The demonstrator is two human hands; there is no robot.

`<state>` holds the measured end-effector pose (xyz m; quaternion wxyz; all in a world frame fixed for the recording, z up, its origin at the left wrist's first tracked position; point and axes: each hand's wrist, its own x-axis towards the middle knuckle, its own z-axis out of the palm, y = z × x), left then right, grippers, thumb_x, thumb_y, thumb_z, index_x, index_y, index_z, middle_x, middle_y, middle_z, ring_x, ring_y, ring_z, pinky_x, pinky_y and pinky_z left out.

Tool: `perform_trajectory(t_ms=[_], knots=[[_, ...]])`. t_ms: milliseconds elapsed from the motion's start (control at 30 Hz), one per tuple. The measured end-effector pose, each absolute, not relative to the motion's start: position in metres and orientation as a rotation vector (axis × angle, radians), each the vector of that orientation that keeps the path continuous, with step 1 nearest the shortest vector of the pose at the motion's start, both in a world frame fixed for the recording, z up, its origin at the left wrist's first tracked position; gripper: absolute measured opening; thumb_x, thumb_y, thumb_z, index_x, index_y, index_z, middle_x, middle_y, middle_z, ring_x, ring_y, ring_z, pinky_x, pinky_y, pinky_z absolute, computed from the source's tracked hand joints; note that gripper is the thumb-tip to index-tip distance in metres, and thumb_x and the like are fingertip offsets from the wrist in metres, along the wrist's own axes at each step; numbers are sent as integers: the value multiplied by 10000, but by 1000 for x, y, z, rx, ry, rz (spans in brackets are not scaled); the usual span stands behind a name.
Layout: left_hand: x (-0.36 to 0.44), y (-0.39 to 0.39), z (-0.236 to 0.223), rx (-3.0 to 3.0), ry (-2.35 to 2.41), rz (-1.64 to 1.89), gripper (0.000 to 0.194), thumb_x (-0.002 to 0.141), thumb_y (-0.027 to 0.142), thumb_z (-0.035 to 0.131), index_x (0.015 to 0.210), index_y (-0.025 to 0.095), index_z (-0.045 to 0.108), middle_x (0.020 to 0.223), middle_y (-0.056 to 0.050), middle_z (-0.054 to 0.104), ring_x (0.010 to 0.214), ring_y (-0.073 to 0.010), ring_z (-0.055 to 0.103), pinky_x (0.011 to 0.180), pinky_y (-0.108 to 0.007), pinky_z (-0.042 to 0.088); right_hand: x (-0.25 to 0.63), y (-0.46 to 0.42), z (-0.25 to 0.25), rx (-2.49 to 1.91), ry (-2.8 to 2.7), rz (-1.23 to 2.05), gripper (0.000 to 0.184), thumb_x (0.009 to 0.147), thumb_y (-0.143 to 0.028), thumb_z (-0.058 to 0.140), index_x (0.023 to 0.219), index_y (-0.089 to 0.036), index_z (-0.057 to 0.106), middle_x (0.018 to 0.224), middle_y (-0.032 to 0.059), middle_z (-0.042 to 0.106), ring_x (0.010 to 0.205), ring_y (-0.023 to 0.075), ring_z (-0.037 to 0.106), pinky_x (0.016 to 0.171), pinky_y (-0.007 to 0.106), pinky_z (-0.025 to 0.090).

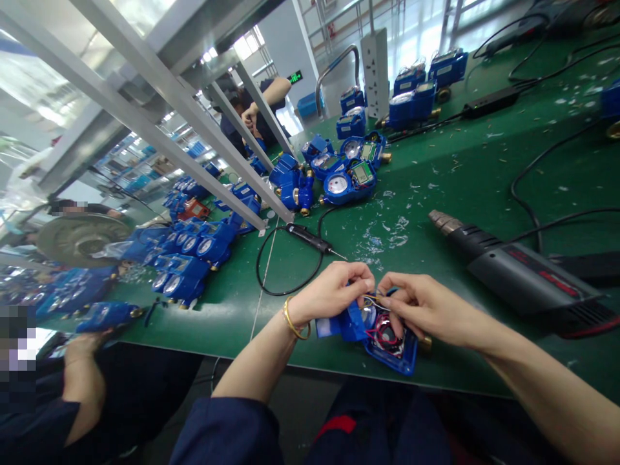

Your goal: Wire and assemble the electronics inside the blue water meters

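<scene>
An opened blue water meter lies near the table's front edge, its housing spread so the inside shows. Red and black wires are coiled within it. Thin yellow and white wires run between my two hands above the meter. My left hand, with a gold bangle at the wrist, is closed in a pinch at their left end. Opposite it, the thumb and forefinger of my right hand pinch the same wires. My fingers partly hide the meter and the exact grip points.
A heat gun lies at right, its cable trailing behind. An electric screwdriver rests beyond my left hand. Several blue meters stand further back, near a power strip. Metal posts rise at left, beside a co-worker's arm.
</scene>
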<state>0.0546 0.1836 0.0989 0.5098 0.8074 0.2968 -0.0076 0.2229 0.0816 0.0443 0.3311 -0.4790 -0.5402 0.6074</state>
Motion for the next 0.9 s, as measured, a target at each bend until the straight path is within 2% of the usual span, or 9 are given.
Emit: perform_trajectory(t_ms=[67, 233, 433, 667, 767, 833, 900], knots=[[53, 184, 100, 1908, 731, -14, 216, 905, 324, 521, 814, 141, 591, 666, 10, 600, 625, -110, 537, 618, -216, 418, 223, 81, 45, -1252, -1372, 1563, 308, 904, -480, 482, 946, -175, 487, 587, 3, 653, 393, 74, 452, 401, 181, 327], [52, 184, 100, 1819, 749, -49, 267, 850, 397, 624, 840, 131, 620, 650, 7, 612, 598, -105, 538, 591, -212, 423, 216, 80, 42, -1257, -1288, 1419, 263, 927, -433, 446, 891, -179, 503, 446, -51, 533, 393, 76, 419, 423, 188, 307], [51, 182, 99, 1983, 719, -65, 106, 786, 238, 653, 777, 134, 633, 658, 26, 598, 617, -87, 531, 613, -194, 414, 212, 81, 39, -1360, -1313, 1214, 256, 957, -409, 403, 849, -193, 484, 458, -49, 544, 431, 85, 462, 484, 204, 354], [49, 179, 102, 1948, 743, -50, 161, 867, 286, 570, 799, 143, 598, 629, 21, 614, 576, -93, 541, 600, -206, 415, 221, 83, 50, -1256, -1358, 1498, 268, 882, -426, 507, 949, -167, 508, 508, -32, 583, 402, 69, 420, 402, 179, 292], [51, 178, 103, 1987, 700, -32, 176, 896, 301, 536, 806, 154, 570, 644, 21, 621, 598, -103, 559, 627, -217, 418, 222, 82, 50, -1254, -1360, 1530, 304, 899, -464, 468, 899, -164, 517, 504, -24, 577, 387, 67, 421, 396, 176, 298], [53, 177, 103, 2072, 676, -29, 165, 908, 280, 508, 796, 166, 547, 632, 33, 610, 611, -106, 555, 702, -239, 431, 223, 82, 48, -1225, -1367, 1593, 330, 909, -485, 440, 863, -167, 514, 518, -15, 592, 374, 67, 427, 391, 178, 309], [55, 175, 102, 2199, 650, -27, 151, 911, 241, 485, 779, 178, 522, 620, 50, 593, 627, -105, 544, 850, -281, 423, 225, 82, 47, -1206, -1400, 1650, 322, 906, -478, 446, 843, -168, 505, 543, 0, 622, 370, 69, 439, 387, 179, 318]])
